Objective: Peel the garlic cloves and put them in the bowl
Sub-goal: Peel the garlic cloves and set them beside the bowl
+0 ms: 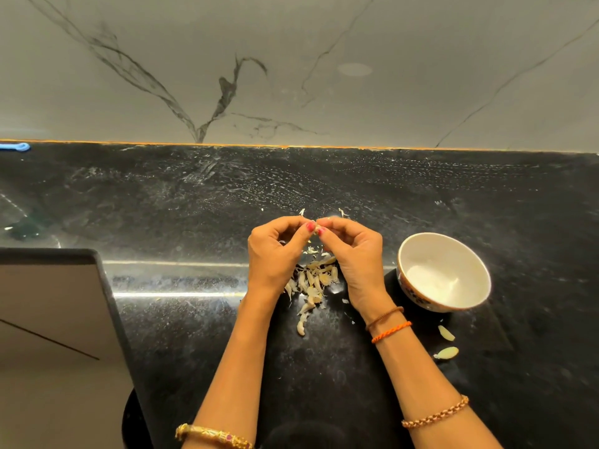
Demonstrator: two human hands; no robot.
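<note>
My left hand (275, 251) and my right hand (353, 254) meet fingertip to fingertip above the black counter, both pinching one small garlic clove (316, 229) that is mostly hidden by the fingers. Beneath and between the hands lies a heap of pale garlic cloves and skins (312, 281). A white bowl (444, 306) with a patterned outside stands to the right of my right hand; I see no cloves inside it. Two loose garlic pieces (446, 343) lie on the counter in front of the bowl.
The black stone counter (194, 205) runs back to a grey marble wall (291, 59). A grey panel with a dark rim (48, 319) juts in at the left. Small skin flakes (342, 212) lie beyond the hands. A blue object (16, 146) sits at the far left.
</note>
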